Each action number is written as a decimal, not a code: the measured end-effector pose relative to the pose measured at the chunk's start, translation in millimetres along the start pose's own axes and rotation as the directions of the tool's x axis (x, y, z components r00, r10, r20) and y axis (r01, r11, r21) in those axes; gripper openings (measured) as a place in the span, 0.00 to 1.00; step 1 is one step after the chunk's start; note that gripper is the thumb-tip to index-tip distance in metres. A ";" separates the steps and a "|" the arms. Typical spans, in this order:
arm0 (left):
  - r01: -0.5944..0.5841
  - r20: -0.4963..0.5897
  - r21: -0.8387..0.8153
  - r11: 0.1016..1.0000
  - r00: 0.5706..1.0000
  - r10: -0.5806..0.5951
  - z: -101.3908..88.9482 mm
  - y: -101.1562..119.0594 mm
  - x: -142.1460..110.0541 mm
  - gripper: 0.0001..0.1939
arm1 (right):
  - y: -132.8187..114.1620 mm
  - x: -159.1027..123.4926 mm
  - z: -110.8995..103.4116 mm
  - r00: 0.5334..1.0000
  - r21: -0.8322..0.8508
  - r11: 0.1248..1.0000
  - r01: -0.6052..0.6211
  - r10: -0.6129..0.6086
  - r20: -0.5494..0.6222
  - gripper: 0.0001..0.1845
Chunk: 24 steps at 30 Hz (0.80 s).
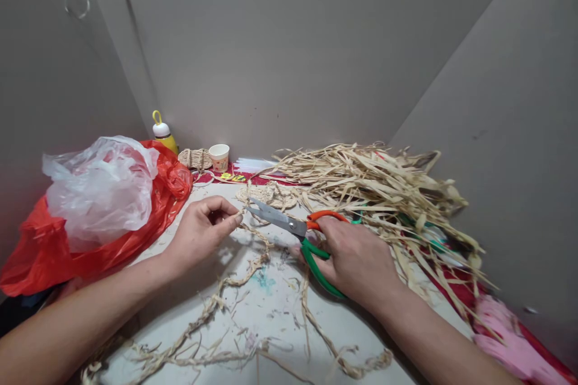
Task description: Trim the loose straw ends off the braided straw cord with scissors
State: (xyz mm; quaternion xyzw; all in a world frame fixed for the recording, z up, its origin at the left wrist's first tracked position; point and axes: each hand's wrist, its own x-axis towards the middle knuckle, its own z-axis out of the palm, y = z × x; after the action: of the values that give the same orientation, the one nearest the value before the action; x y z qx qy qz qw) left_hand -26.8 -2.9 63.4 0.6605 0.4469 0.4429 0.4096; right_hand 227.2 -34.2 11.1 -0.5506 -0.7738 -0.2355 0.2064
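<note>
Over the white table my right hand point(356, 252) grips a pair of scissors point(289, 225) with one orange and one green handle. The blades point left, a little apart, close to the fingertips of my left hand point(203, 225). That hand is closed in a pinch on a braided straw cord point(259, 261). From the pinch the cord runs down the table toward the lower left. More twisted cord point(325, 337) lies below my right hand. Behind the blades lies a flat woven straw piece point(271, 194).
Dry straw strips point(370, 174) are heaped at the right rear. A red plastic bag point(176, 177) with a clear bag point(102, 192) sits at left. A paper cup point(219, 159), yellow bottle point(165, 135) and another woven piece point(194, 159) stand along the back. Pink cloth point(510, 343) lies lower right.
</note>
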 end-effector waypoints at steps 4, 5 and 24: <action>-0.078 -0.014 0.088 0.993 0.997 0.080 1.4 -1.8 -1.9 0.03 | -1.0 -0.8 -1.8 1.000 0.010 1.000 0.015 -0.015 -0.023 0.16; -0.090 -0.016 0.104 0.991 0.996 0.092 1.8 -2.2 -2.2 0.03 | -1.7 -0.9 -2.4 0.999 0.013 1.000 0.020 -0.020 -0.029 0.16; -0.190 -0.045 0.313 0.930 0.976 0.215 2.5 -9.8 -2.8 0.05 | 0.6 -4.0 -2.9 0.990 -0.049 0.998 0.050 -0.056 -0.129 0.14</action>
State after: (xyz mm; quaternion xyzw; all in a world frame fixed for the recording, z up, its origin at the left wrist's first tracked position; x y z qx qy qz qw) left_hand -27.2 -3.4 52.9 0.7408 0.4554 0.4337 0.2363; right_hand 229.2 -38.8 11.2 -0.5179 -0.7675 -0.2940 0.2375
